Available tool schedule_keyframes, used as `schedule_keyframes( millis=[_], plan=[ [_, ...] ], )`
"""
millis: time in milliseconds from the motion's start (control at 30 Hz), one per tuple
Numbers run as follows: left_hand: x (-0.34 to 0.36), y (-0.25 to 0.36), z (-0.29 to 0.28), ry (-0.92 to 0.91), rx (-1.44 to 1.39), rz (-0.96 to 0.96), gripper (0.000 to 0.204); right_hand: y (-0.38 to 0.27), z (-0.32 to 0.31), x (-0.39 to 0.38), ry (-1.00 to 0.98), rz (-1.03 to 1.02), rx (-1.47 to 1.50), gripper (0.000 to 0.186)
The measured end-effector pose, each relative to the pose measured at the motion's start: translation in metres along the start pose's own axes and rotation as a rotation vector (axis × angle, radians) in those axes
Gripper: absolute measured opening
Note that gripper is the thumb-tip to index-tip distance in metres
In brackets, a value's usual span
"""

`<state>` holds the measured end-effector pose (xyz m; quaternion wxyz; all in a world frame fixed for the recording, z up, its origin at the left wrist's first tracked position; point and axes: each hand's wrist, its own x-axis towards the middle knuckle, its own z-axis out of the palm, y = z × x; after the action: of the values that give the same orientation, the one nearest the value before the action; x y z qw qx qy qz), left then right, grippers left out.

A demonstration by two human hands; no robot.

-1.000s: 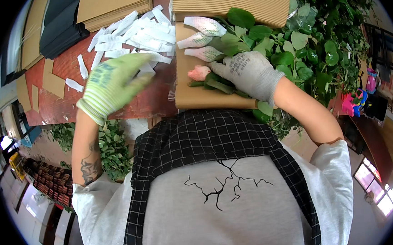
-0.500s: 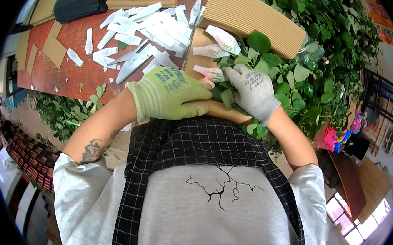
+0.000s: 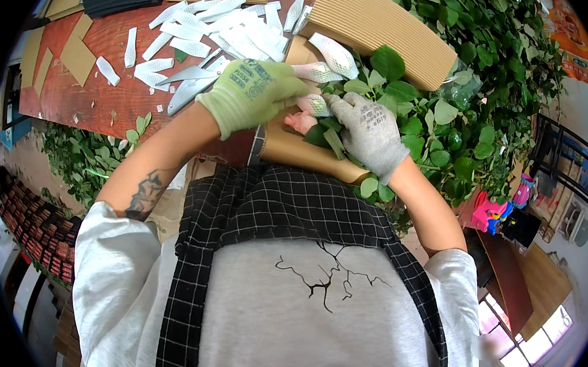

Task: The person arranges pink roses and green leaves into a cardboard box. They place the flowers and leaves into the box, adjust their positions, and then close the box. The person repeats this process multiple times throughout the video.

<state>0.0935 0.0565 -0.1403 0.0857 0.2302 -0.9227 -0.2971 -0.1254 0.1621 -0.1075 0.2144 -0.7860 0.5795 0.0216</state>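
My left hand (image 3: 253, 93), in a green glove, reaches across the table edge. Its fingers are closed at the tip of a white mesh sleeve (image 3: 314, 105) that covers a rose head. Just below that sleeve lies an uncovered pink rose (image 3: 300, 122) with green leaves. My right hand (image 3: 370, 127), in a pale grey glove, is curled at the base of the sleeved rose among the leaves; its fingertips are partly hidden, and it seems to grip the stem. Farther off, two more roses in mesh sleeves (image 3: 335, 54) lie side by side.
A pile of white mesh sleeves (image 3: 246, 37) covers part of the red table (image 3: 90, 95), with scissors (image 3: 192, 86) beside it. Corrugated cardboard (image 3: 382, 34) slants behind the roses. Dense leafy stems (image 3: 475, 48) fill the right side. Cardboard pieces (image 3: 79, 61) lie at the left.
My left hand has moved up and away from my body, uncovering the pink rose and closing over the sleeve's tip. My right hand has shifted slightly left, staying at the stems.
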Motion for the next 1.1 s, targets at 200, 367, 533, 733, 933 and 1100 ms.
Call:
schedule_keyframes(
  millis=[200,367,533,733,933,1100],
  plan=[
    [-0.007,-0.007,-0.017,0.033,-0.074,0.033,0.02,0.004,0.005,0.0,0.032,-0.021,0.056,0.052],
    [-0.025,-0.018,-0.028,0.03,-0.041,-0.042,0.018,0.007,0.013,0.003,0.052,-0.022,0.086,0.051],
    [-0.028,-0.022,-0.056,0.051,0.182,-0.188,0.035,0.005,0.008,0.006,0.002,0.044,0.078,0.047],
    [0.012,0.049,-0.018,-0.237,0.15,-0.062,0.035,0.008,0.002,0.0,0.058,-0.002,0.145,0.046],
    [0.028,0.064,-0.022,-0.475,0.309,-0.183,0.026,-0.008,-0.014,-0.012,0.321,0.197,0.043,0.04],
    [0.025,0.059,-0.018,-0.45,0.346,-0.113,0.026,-0.002,-0.032,-0.011,0.483,0.175,0.028,0.04]
  ],
)
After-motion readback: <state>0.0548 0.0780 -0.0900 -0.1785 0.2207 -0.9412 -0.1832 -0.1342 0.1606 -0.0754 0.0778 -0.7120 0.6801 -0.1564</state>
